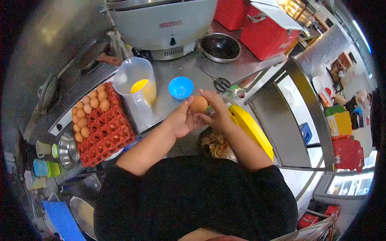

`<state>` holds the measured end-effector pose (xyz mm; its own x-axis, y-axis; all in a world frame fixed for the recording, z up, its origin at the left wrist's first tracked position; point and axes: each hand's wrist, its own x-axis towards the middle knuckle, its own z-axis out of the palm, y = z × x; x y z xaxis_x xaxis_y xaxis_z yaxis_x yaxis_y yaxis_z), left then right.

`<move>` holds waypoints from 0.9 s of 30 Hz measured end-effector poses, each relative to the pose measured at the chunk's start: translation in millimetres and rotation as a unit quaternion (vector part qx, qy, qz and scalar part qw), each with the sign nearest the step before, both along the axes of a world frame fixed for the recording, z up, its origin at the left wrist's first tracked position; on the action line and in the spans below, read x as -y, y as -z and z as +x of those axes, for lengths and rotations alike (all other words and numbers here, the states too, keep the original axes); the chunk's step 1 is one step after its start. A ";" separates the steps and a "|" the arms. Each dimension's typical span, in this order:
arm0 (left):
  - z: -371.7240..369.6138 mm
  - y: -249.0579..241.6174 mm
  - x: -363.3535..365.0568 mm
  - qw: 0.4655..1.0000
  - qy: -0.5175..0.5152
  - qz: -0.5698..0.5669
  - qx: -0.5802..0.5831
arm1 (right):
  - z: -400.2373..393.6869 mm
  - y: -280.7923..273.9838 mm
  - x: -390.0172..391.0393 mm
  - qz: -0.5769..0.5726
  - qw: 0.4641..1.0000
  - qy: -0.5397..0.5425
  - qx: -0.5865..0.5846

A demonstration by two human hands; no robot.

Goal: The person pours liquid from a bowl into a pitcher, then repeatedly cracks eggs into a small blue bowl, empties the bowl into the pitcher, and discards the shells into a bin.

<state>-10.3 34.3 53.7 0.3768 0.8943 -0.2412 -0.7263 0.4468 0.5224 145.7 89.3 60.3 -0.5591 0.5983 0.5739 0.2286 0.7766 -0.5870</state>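
A brown egg is held between my two hands, just in front of a small blue bowl. My left hand has its thumb and fingers against the egg's left and lower side. On the other side, my right hand curls its fingers round the egg's right edge. To the left stands a clear plastic jug holding yellow liquid egg. A red egg tray lies further left, with several brown eggs in its far and left parts.
Below my hands is a container of eggshells, beside a yellow rim or lid. Scissors and a dark wok lie on the steel counter. A large grey appliance and red cooler box stand behind.
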 end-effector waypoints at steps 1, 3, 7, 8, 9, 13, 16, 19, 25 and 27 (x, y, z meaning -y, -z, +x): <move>7.4 3.1 -1.6 1.000 0.015 -0.011 0.024 | 3.7 9.3 0.0 -0.002 1.000 0.017 -0.005; 15.2 11.5 -5.7 0.999 0.031 -0.029 0.019 | 12.2 22.9 0.0 -0.023 0.999 0.031 -0.027; 24.5 18.5 -11.4 0.994 0.076 -0.067 0.029 | 21.1 34.6 8.3 -0.112 0.991 0.033 -0.072; 26.8 18.2 -11.5 0.995 0.069 -0.073 0.007 | 21.0 36.2 9.4 -0.146 0.985 0.030 -0.082; 29.7 17.1 -11.6 0.995 0.062 -0.079 -0.016 | 20.7 41.0 8.5 -0.176 0.980 0.046 -0.083; 5.7 57.9 -18.8 0.981 0.141 -0.135 0.018 | 12.4 59.7 -0.4 -0.322 0.930 0.066 -0.168; -14.9 81.6 -8.6 0.975 0.116 -0.126 -0.145 | 12.2 89.2 -20.9 -0.346 0.925 0.126 -0.096; -35.5 104.5 14.8 0.942 0.090 -0.112 -0.303 | 12.8 129.8 -41.7 -0.360 0.912 0.196 0.026; -76.2 145.3 58.7 0.917 0.046 -0.132 -0.373 | 1.9 127.1 -53.8 -0.130 0.942 0.300 0.070; -81.6 148.1 65.1 0.919 0.036 -0.141 -0.366 | -3.8 129.0 -57.2 -0.052 0.946 0.317 0.052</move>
